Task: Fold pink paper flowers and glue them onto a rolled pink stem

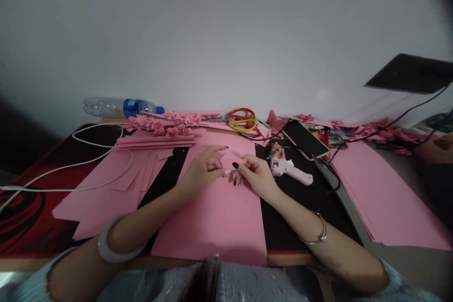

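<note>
Both my hands meet over a large pink paper sheet point(219, 222) that lies on a dark mat. Between them is a small piece of pink paper point(230, 158). My left hand point(207, 167) pinches its left side with thumb and fingers. On the other side, my right hand point(256, 174) grips it, thumb pressed on the front. The fingers partly cover the paper, so its exact fold cannot be made out. Just right of my right hand lies a pink glue gun point(292, 170) with a stained nozzle end.
Pink paper flowers point(173, 125), rolled paper point(155, 140) and scissors point(242, 120) line the wall beside a plastic bottle point(123, 106). A phone point(306, 139) rests at right. Paper stacks point(106, 193) flank both sides. A white cable point(88, 188) crosses the left; another person's hand point(433, 151) shows far right.
</note>
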The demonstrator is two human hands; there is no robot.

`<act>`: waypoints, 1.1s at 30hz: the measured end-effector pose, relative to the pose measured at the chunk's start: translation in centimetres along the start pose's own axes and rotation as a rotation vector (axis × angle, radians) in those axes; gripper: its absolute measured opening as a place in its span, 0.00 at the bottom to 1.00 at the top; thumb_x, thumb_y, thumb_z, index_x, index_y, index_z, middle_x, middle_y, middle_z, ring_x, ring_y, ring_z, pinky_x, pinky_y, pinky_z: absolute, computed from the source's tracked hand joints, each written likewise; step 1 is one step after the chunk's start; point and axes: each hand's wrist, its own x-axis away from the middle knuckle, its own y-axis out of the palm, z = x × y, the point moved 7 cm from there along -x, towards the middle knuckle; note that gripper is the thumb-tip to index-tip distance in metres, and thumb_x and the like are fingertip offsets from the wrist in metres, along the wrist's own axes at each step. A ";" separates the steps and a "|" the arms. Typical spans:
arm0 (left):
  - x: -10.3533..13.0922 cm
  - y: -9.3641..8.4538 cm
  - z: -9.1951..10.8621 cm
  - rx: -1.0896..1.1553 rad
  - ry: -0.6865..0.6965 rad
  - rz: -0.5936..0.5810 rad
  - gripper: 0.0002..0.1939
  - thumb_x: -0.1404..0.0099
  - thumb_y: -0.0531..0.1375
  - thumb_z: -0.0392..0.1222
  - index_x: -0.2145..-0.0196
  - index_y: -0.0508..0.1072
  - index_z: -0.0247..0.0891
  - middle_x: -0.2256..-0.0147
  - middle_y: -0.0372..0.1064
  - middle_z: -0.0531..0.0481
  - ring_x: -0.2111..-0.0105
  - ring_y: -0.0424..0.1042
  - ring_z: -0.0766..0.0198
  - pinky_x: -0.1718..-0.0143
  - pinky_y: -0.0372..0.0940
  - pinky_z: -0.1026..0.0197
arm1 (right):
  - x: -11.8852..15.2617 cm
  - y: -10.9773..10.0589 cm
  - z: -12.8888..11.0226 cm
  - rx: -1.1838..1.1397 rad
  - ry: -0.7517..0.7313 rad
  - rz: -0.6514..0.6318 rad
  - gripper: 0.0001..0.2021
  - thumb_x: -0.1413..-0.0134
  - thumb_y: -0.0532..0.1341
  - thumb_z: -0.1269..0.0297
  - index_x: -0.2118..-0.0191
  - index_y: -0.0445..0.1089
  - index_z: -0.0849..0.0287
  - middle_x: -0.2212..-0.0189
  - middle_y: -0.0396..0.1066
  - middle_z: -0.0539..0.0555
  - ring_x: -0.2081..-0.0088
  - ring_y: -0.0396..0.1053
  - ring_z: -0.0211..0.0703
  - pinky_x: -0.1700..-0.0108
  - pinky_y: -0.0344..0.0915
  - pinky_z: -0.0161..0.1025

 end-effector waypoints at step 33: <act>-0.4 -0.7 -0.2 -0.207 0.126 -0.046 0.23 0.46 0.62 0.33 0.51 0.66 0.39 0.74 0.69 0.55 0.71 0.72 0.66 0.64 0.67 0.62 | -0.2 -0.3 -0.1 0.321 -0.019 -0.014 0.10 0.47 0.61 0.59 0.68 0.68 0.62 0.76 0.73 0.53 0.80 0.67 0.35 0.77 0.65 0.33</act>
